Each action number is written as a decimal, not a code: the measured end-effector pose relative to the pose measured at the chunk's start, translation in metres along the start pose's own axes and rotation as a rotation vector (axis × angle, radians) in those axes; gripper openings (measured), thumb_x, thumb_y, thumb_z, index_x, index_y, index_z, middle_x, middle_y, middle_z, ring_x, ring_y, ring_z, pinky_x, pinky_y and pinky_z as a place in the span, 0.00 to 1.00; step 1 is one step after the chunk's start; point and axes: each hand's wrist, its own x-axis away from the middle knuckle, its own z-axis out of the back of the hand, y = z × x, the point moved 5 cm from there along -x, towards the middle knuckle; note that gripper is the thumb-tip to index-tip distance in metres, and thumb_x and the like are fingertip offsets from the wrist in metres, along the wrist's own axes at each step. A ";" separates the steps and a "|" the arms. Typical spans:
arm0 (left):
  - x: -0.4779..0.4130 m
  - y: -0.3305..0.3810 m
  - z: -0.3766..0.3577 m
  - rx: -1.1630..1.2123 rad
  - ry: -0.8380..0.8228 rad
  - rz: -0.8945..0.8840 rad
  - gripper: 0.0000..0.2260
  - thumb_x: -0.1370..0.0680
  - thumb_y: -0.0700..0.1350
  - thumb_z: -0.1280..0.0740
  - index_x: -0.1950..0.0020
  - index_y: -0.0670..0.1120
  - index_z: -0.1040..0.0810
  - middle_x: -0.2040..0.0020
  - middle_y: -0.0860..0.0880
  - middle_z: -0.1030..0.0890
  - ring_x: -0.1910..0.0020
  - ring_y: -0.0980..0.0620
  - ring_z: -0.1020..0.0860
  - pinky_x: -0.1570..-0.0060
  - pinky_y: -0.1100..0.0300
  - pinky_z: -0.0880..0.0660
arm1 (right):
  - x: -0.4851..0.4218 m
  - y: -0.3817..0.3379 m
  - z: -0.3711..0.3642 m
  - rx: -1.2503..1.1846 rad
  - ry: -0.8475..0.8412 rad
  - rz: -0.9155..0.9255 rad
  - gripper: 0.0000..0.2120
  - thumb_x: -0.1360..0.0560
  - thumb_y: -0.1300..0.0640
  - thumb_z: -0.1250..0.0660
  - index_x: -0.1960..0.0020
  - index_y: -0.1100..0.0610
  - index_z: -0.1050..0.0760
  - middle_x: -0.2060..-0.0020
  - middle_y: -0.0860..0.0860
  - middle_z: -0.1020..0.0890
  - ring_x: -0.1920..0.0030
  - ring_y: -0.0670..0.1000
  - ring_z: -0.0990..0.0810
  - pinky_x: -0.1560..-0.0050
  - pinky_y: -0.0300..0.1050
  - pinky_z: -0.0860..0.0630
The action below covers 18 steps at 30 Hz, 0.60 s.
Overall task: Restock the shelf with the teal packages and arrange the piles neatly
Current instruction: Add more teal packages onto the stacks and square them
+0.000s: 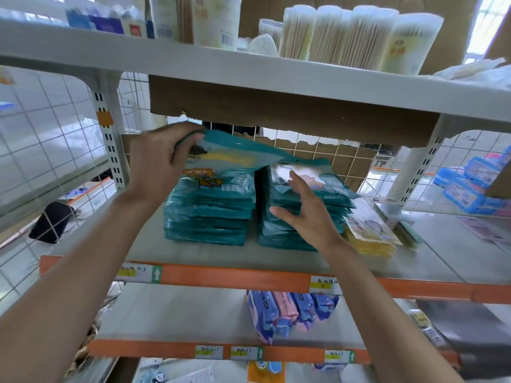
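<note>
On the middle shelf (154, 246), a left pile (210, 217) and right pile (276, 239) are stacked, one more teal package (235, 156) is gripped above them by the left hand (160, 161), unplaced, and the spread-fingered right hand (307, 214) is positioned at the right pile.

The teal packages (210, 214) are glossy, crinkled plastic film, the shelf (276, 258) matt painted metal backed by wire grid (345, 153) and torn brown cardboard (276, 111).
</note>
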 end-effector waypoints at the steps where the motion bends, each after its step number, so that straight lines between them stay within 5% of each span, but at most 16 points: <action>1: -0.004 0.005 0.003 0.006 0.013 -0.015 0.16 0.20 0.48 0.42 0.48 0.40 0.19 0.58 0.45 0.18 0.63 0.51 0.22 0.64 0.56 0.23 | 0.000 0.000 -0.003 -0.070 -0.019 -0.019 0.41 0.29 0.50 0.29 0.24 0.53 0.48 0.28 0.50 0.35 0.28 0.46 0.39 0.28 0.44 0.41; 9: -0.027 0.043 0.023 0.005 0.152 -0.119 0.15 0.19 0.48 0.42 0.46 0.40 0.20 0.57 0.53 0.23 0.61 0.60 0.25 0.65 0.68 0.28 | 0.002 -0.017 -0.034 -0.508 -0.093 -0.050 0.31 0.31 0.56 0.25 0.34 0.47 0.36 0.40 0.48 0.24 0.36 0.50 0.27 0.35 0.50 0.31; 13: -0.027 0.049 0.027 0.026 0.156 -0.119 0.14 0.19 0.48 0.41 0.46 0.40 0.21 0.56 0.51 0.21 0.60 0.51 0.20 0.65 0.58 0.23 | 0.005 -0.024 -0.044 -0.626 -0.078 0.042 0.14 0.30 0.66 0.29 0.47 0.57 0.24 0.52 0.46 0.17 0.50 0.46 0.18 0.48 0.44 0.22; 16: -0.021 0.039 0.024 0.099 0.110 -0.010 0.12 0.19 0.50 0.40 0.46 0.45 0.22 0.58 0.61 0.22 0.61 0.57 0.21 0.66 0.55 0.23 | 0.010 -0.021 -0.045 -0.606 -0.042 0.051 0.13 0.29 0.69 0.31 0.52 0.52 0.22 0.57 0.42 0.16 0.54 0.44 0.18 0.50 0.43 0.21; 18: -0.013 0.028 0.022 0.210 0.084 0.102 0.06 0.20 0.50 0.39 0.48 0.50 0.25 0.59 0.65 0.23 0.59 0.62 0.22 0.64 0.62 0.23 | 0.014 -0.017 -0.045 -0.598 -0.036 0.041 0.13 0.29 0.69 0.31 0.53 0.52 0.22 0.56 0.44 0.17 0.54 0.46 0.18 0.49 0.47 0.21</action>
